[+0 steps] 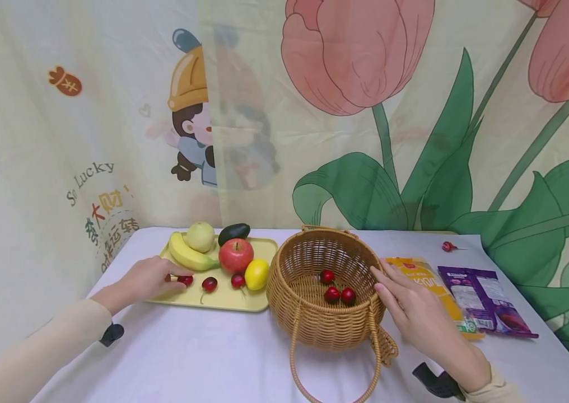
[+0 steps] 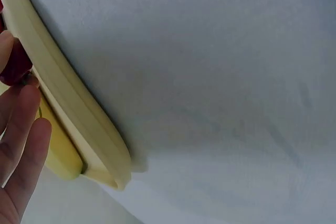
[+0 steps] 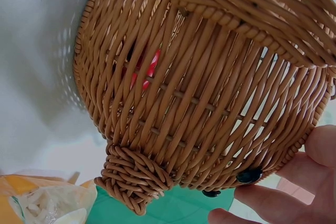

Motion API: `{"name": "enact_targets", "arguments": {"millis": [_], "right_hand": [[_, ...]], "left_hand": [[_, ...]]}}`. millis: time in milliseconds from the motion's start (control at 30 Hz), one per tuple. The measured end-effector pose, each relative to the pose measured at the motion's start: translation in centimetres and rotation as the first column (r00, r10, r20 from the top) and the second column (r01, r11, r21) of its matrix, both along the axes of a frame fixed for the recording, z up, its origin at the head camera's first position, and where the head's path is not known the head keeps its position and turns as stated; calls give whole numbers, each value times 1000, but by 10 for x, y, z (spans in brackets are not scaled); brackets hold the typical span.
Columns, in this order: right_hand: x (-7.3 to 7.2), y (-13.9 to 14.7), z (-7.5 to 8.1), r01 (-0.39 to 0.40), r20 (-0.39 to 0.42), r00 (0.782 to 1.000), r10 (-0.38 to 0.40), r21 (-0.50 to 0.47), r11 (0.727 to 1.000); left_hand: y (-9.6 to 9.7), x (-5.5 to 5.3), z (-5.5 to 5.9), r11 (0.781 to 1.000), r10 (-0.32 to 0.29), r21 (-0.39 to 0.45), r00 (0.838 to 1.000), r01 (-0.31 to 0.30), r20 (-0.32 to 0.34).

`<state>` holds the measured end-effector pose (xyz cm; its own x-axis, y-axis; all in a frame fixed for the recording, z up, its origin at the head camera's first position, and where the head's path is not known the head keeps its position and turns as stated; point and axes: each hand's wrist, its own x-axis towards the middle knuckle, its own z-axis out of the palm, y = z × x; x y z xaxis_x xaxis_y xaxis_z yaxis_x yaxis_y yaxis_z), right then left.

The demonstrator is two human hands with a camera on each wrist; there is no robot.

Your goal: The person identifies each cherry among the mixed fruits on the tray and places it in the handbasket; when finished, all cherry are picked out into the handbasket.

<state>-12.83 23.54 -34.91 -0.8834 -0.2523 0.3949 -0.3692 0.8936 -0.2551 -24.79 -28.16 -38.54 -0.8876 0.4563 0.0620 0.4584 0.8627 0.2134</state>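
My left hand (image 1: 150, 280) reaches over the front left of the yellow tray (image 1: 259, 305) and pinches a dark red cherry (image 2: 17, 65) between thumb and fingers. Another cherry (image 1: 187, 280) lies beside the fingertips. Farther right on the tray are two more, a cherry (image 1: 209, 284) with its stem toward the front and a cherry (image 1: 237, 280) by the lemon. My right hand (image 1: 418, 305) rests with extended fingers on the right rim of the wicker basket (image 1: 325, 327). Three cherries (image 1: 332, 295) lie inside the basket, whose handle hangs down in front.
A banana (image 1: 189, 254), a pale green round fruit (image 1: 200, 237), an avocado (image 1: 234, 232), a red apple (image 1: 236, 256) and a lemon (image 1: 256, 274) share the tray. Right of the basket lie an orange packet (image 1: 420, 280), purple packets (image 1: 486, 299) and a lollipop (image 1: 448, 246).
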Motion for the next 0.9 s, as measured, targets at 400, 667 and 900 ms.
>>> {"name": "enact_targets", "arguments": {"millis": [400,667,900], "right_hand": [[0,-1,1,2,-3,1000,-2,-9,1000],[0,-1,0,8,6,1000,-8,-8,1000],[-1,0,1,-4,-14,1000,4,-4,1000]], "left_hand": [[0,-4,-4,1000,-11,7,1000,11,-16],[0,-4,-4,1000,-27,1,999,27,-34],[-1,-3,-4,1000,-21,1,999,21,-35]]}}
